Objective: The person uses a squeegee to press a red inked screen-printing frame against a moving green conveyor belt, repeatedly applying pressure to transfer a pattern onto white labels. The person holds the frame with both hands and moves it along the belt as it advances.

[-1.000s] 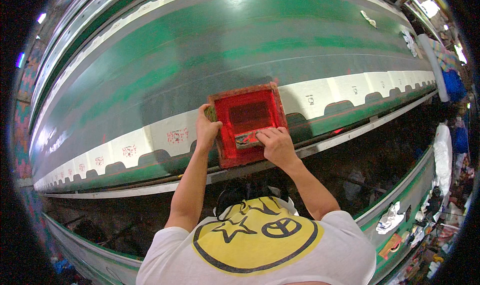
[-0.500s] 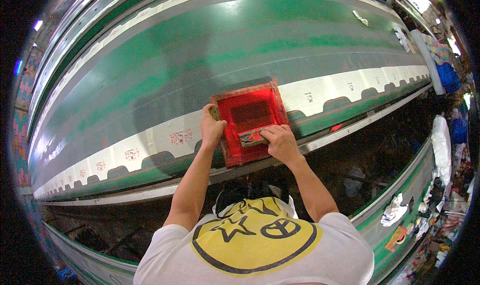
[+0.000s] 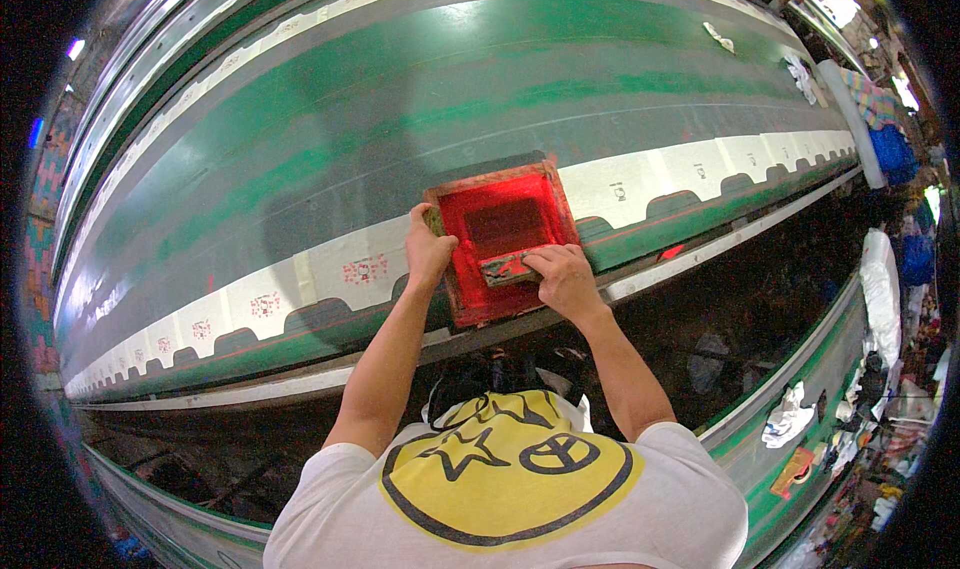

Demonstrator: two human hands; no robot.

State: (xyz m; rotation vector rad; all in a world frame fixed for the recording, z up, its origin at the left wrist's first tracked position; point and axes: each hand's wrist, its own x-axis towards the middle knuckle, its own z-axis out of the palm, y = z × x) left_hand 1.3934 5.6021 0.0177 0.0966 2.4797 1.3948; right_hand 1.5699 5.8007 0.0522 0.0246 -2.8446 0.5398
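Note:
A wooden screen printing frame (image 3: 565,214) with red ink inside rests across the near edge of a long green table, over a row of white fabric pieces (image 3: 660,172). My left hand (image 3: 430,252) grips the frame's left side, thumb on its inner edge. Inside the frame, at its near end, lies a narrow ink-stained squeegee (image 3: 506,268). My right hand (image 3: 565,277) is closed round the squeegee's right end. Fabric left of the frame carries small red and black prints (image 3: 364,269); pieces to its right show only black ones.
The long table (image 3: 330,119) has another white fabric strip along its far edge. A second green table (image 3: 790,369) runs behind me at the right, with crumpled white cloth (image 3: 788,418) on it. Blue bundles (image 3: 888,155) and piled cloth stand at the far right.
The frame has shifted very slightly right, with my left hand still on it. My right hand and the squeegee have moved a little, staying at the frame's near end.

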